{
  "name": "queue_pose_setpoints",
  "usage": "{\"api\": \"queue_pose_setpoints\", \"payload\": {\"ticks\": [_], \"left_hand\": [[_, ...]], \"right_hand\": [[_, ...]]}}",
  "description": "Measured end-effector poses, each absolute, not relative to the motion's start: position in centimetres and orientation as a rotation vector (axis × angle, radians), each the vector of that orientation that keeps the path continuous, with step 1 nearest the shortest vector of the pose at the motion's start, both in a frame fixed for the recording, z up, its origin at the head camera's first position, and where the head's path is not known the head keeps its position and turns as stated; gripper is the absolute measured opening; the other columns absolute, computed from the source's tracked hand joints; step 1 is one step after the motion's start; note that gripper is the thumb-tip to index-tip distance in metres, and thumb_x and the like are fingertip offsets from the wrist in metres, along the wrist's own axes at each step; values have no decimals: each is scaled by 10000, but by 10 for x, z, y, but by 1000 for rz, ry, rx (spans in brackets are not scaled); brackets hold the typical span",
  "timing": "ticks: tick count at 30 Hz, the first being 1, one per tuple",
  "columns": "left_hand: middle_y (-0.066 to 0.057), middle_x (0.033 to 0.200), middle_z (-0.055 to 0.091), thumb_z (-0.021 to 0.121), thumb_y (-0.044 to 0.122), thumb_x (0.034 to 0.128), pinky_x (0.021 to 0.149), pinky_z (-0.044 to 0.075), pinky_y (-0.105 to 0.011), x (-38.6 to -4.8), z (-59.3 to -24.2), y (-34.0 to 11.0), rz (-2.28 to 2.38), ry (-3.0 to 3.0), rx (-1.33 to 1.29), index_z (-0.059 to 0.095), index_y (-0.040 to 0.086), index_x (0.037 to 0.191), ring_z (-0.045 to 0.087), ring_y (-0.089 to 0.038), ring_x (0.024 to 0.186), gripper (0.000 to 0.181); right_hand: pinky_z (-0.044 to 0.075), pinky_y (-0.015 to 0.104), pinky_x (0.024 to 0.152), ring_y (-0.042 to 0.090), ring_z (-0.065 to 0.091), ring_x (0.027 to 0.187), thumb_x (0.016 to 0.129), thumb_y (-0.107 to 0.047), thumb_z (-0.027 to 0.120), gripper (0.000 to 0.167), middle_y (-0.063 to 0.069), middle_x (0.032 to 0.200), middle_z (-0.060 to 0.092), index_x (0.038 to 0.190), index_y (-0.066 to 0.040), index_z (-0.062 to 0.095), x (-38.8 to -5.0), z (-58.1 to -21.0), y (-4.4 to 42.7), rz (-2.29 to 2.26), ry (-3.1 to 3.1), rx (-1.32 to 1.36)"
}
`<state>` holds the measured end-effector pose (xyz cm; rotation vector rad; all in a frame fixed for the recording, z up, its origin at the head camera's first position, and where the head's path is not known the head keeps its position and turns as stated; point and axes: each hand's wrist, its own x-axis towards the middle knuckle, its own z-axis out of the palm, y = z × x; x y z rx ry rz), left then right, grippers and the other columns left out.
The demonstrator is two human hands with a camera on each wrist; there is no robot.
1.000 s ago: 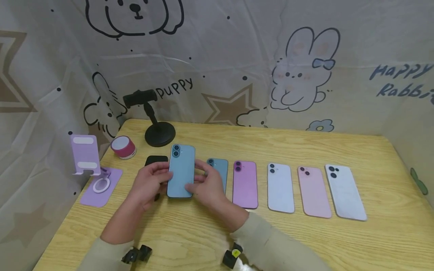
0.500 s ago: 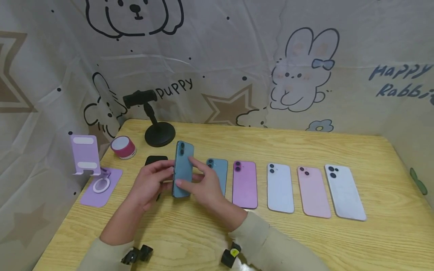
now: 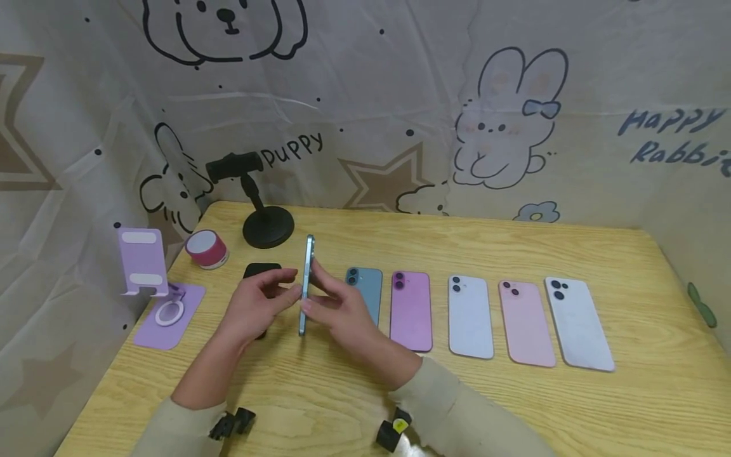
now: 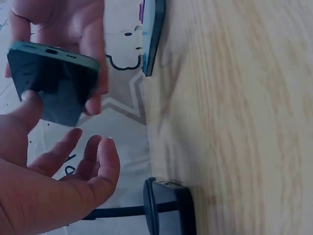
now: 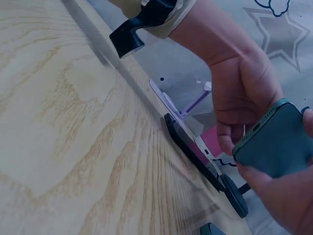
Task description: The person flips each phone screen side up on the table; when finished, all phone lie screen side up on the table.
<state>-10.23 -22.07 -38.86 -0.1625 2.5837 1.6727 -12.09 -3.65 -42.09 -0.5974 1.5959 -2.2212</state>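
A blue smartphone (image 3: 306,285) is held upright over the table, its thin edge facing me in the head view. My right hand (image 3: 351,314) grips it from the right, thumb on the near side and fingers behind. In the left wrist view, the phone's dark screen (image 4: 54,85) faces my left hand (image 4: 54,181), whose fingers are spread and apart from it. The left thumb lies over the screen; whether it presses is unclear. The blue back (image 5: 276,142) shows in the right wrist view. Behind my left hand, a black phone (image 3: 263,270) lies partly hidden.
Rightward lies a row of phones: blue (image 3: 368,289), magenta (image 3: 411,311), white (image 3: 471,324), pink (image 3: 526,327) and pale (image 3: 579,327). A purple folding stand (image 3: 141,260), a pink round speaker-like item (image 3: 207,250) and a black stand (image 3: 268,227) are at left.
The held phone has turned from its back facing the head camera to edge-on. My left fingers have come off its edge, while my right hand keeps its hold. The other phones stay put.
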Motion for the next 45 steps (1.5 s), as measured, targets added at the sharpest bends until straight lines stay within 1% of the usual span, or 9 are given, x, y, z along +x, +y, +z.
{"api": "queue_pose_setpoints", "payload": {"ticks": [4,9,12,16,21,26,31,37,45], "left_hand": [[-168,1276,613,739,234,934,876,499,-373,-104,-390,-222,1682,2557,-175,613,26,1347,613,-288,1025,479],[-169,1151,636,787,265,891,818,525,-288,-105,-391,-222,1710,2557,-246,607,4,1325,630,-266,976,538],[-170,1142,623,777,250,900,768,533,-271,-105,-391,-222,1734,2533,-307,590,-1,1324,626,-257,956,528],[-169,1133,590,729,146,935,721,545,-299,-105,-390,-223,1806,2479,-382,579,-2,1300,614,-240,912,421],[-178,1102,563,669,35,952,707,565,-329,-105,-391,-224,1861,2440,-342,562,-33,1266,613,-217,863,338],[-176,1084,564,654,23,956,708,568,-341,-105,-394,-225,1854,2441,-321,553,-38,1257,618,-215,852,323],[-177,1072,566,655,22,953,690,559,-336,-106,-396,-226,1860,2443,-312,553,-38,1244,621,-210,841,313],[-163,1057,561,652,19,957,675,544,-317,-107,-398,-226,1838,2466,-323,561,-57,1243,620,-185,838,310],[-168,1075,585,640,19,960,686,525,-262,-110,-399,-221,1671,2560,-447,614,-56,1274,595,-244,911,324]], "right_hand": [[501,476,934,338,501,1293,1009,30,533,631,169,1539,388,1566,-191,333,-120,-420,-34,-2228,1336,-576],[510,549,883,371,545,1235,1026,25,489,597,205,1492,436,1567,-183,348,-119,-417,-30,-2208,1236,-499],[531,541,847,366,609,1150,1019,23,513,554,197,1400,513,1532,-168,425,-120,-416,-27,-2192,1359,-471],[565,500,790,299,682,985,966,59,599,478,164,1230,592,1418,-94,573,-122,-417,-23,-2195,1592,-346],[577,457,769,215,686,879,890,106,676,409,136,1115,643,1285,-1,663,-125,-422,-22,-2219,1828,-142],[582,383,757,273,684,951,866,154,641,426,173,1100,651,1280,52,644,-126,-427,-27,-2221,1889,-125],[563,318,782,301,655,1039,845,161,614,482,165,1134,628,1316,61,609,-125,-426,-31,-2195,1874,-94],[531,333,876,321,629,1103,828,155,605,514,176,1183,636,1334,64,593,-123,-427,-34,-2147,1865,-110],[507,345,931,343,576,1201,840,101,627,599,205,1247,554,1418,100,471,-120,-426,-36,-2114,1833,-98]]}}
